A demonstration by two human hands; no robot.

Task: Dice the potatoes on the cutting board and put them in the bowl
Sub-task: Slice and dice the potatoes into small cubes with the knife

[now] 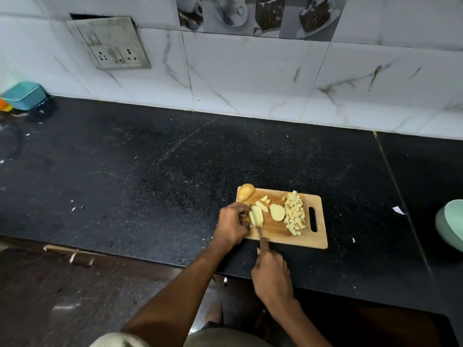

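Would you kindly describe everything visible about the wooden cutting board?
The cutting board is a light wooden rectangle with rounded corners and a slot handle at its right end, lying flat on the black counter. It carries a pile of diced potato, a cut half, loose wedges, slices held by the left hand, and an uncut potato at its far left corner. The knife in the right hand cuts the slices.

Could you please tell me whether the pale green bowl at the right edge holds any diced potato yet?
Cannot tell: the pale green bowl is cut off by the frame edge, its inside hidden.
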